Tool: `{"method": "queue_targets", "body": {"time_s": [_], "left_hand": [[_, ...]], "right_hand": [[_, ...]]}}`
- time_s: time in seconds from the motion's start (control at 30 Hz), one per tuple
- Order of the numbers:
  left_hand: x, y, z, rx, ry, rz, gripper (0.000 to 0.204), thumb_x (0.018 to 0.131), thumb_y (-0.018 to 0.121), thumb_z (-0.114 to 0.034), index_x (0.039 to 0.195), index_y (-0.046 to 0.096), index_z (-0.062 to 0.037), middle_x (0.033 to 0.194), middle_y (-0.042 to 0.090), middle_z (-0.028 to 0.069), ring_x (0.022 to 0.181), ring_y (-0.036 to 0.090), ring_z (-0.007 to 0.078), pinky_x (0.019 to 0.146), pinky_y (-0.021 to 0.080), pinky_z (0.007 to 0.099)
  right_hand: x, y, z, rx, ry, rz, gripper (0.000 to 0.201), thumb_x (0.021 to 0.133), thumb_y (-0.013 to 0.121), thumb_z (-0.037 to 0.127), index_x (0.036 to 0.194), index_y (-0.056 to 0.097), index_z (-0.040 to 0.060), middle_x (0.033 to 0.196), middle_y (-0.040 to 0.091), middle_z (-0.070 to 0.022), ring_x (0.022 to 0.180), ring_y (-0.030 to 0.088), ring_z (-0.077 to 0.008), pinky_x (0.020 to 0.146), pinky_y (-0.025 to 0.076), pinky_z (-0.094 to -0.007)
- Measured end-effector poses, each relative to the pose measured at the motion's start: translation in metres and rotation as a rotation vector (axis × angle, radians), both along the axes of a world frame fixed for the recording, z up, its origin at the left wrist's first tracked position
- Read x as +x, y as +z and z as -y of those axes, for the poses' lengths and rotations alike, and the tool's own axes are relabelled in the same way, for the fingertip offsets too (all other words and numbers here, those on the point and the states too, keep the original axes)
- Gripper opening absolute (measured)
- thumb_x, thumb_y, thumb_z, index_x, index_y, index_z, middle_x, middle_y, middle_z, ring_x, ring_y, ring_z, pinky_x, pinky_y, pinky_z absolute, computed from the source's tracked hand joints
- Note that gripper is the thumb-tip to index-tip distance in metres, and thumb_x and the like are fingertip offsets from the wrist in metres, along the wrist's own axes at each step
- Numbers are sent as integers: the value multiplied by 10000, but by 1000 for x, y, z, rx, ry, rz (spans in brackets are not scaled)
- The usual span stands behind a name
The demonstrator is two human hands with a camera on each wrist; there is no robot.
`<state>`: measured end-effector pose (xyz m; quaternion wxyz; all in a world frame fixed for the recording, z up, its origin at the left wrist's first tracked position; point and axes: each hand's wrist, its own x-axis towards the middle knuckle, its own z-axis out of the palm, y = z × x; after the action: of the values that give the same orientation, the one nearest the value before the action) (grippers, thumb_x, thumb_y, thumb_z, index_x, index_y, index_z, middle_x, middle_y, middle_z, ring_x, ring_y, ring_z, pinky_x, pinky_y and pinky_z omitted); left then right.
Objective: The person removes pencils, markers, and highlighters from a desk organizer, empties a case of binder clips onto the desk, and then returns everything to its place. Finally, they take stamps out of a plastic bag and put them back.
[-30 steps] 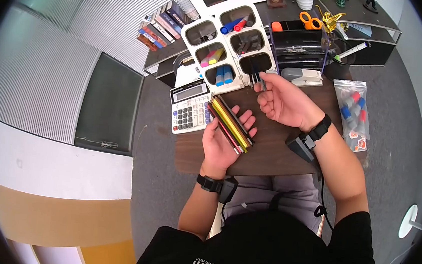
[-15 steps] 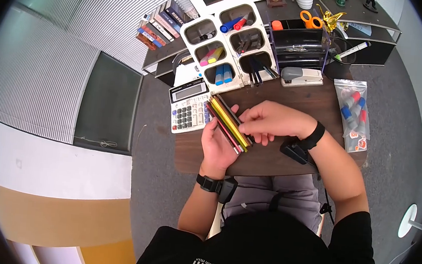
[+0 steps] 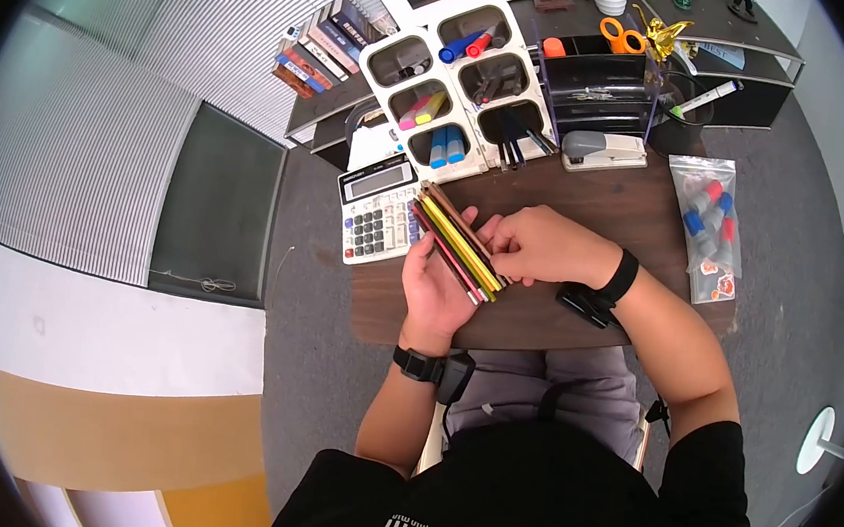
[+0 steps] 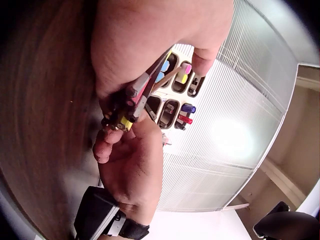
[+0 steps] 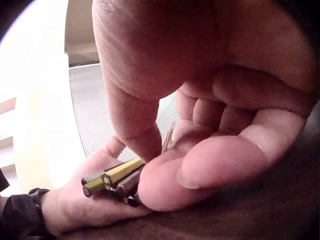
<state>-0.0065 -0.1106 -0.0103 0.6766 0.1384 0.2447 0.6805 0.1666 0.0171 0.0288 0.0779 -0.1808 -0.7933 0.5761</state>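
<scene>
My left hand [image 3: 434, 300] lies palm up under a bundle of coloured pencils [image 3: 449, 236], its thumb over their near side. Yellow, red, brown and dark pencils show among them, slanting across the palm. From the right, my right hand [image 3: 559, 247] reaches in with thumb and forefinger pinching at the bundle's right edge. The right wrist view shows the blunt ends of the yellow pencils [image 5: 120, 172] beside those fingertips [image 5: 162, 182]. Which pencil is pinched is hidden behind the fingers.
Beyond the hands stands a white organizer [image 3: 475, 118] holding markers, highlighters and dark pencils [image 3: 518, 143]. A calculator [image 3: 375, 221] lies left of the bundle. Behind and right are a stapler [image 3: 604, 151], a black desk rack [image 3: 598, 88] and a plastic bag of markers [image 3: 712, 224].
My right hand came back from the organizer's lower right compartment to the bundle, and its fingertips closed at the bundle's edge. Dark pencils now lean in that compartment. The left hand stayed in place.
</scene>
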Motion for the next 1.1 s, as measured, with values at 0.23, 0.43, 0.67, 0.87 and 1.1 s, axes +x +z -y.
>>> {"method": "queue_targets", "body": {"time_s": [0.23, 0.43, 0.67, 0.87, 1.1], "left_hand": [[-8, -9, -2, 76, -28, 71, 677, 1019, 514, -471, 1531, 420, -37, 1474, 558, 219, 1290, 580, 344, 1128, 448, 530], [1, 4, 1, -22, 11, -14, 714, 1017, 506, -512, 1555, 408, -53, 1551, 492, 232, 1426, 492, 368, 1204, 371, 549], [1, 4, 3, -56, 30, -55, 749, 1002, 535, -535, 1567, 403, -61, 1584, 455, 232, 1452, 467, 364, 1219, 346, 560], [-1, 1, 1, -47, 16, -48, 753, 1003, 528, -536, 1568, 400, -54, 1580, 460, 227, 1438, 483, 358, 1218, 353, 556], [-5, -7, 0, 8, 45, 6, 688, 1026, 506, -467, 1542, 399, -24, 1548, 480, 250, 1446, 463, 389, 1202, 381, 527]], "right_hand": [[1, 15, -8, -668, -114, -163, 202, 995, 662, 239, 946, 641, 44, 756, 701, -56, 604, 695, -153, 538, 530, -244], [4, 18, -17, -1129, -259, -350, 176, 1035, 571, 238, 992, 666, 97, 747, 689, 5, 626, 655, -95, 545, 482, -207], [7, 2, -32, -1238, -292, -472, 229, 1038, 582, 314, 997, 702, 124, 772, 692, 28, 662, 618, -79, 595, 458, -217], [4, 10, -30, -1231, -366, -405, 376, 1080, 559, 428, 1008, 710, 92, 709, 670, 25, 563, 573, -51, 502, 405, -212], [-1, 12, -7, -829, -74, -221, 430, 1047, 626, 466, 970, 707, 51, 713, 705, -43, 593, 670, -104, 512, 464, -202]]}}
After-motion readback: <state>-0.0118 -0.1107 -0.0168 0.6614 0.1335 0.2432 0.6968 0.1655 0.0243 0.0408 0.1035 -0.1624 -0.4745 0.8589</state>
